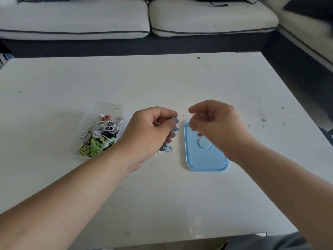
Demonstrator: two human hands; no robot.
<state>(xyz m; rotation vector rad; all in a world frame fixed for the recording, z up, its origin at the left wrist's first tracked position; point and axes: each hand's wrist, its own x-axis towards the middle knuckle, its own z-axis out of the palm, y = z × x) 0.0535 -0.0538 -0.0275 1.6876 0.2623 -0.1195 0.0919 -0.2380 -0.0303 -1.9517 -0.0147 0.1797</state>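
head view, left to right. at 9 o'clock from the hands stands a clear plastic tub [108, 112], see-through and soft-cornered. it is packed with tangled earphones [100, 134]: thin glossy cords in white, green, yellow, red and black, looped over each other.

at 3 o'clock of the tub, the left grip [151, 130] is closed round a pair of blue earphones [175, 121]. the small hard buds stick out past the fingertips toward 3 o'clock. their blue cord [166, 147] hangs at 6 o'clock in a loose bundle of loops, at or just above the table [162, 78], a matt white top with dark specks.

further toward 3 o'clock, the right grip [216, 121] hovers near the buds with fingers curled. whether it pinches a fine strand or nothing, i cannot tell. under it lies a pale blue lid [207, 163], a flat rounded rectangle of smooth plastic with a raised rim and a round dimple in the middle. a pale cushioned sofa [90, 18] sits at 12 o'clock.

risks, as i judge them:
- the cord looks thin and springy, so a tug on the buds could pull the loops into a knot.
- the dangling bundle could snag the lid's rim and drag the lid.
- the smooth little buds could slip from a light pinch.
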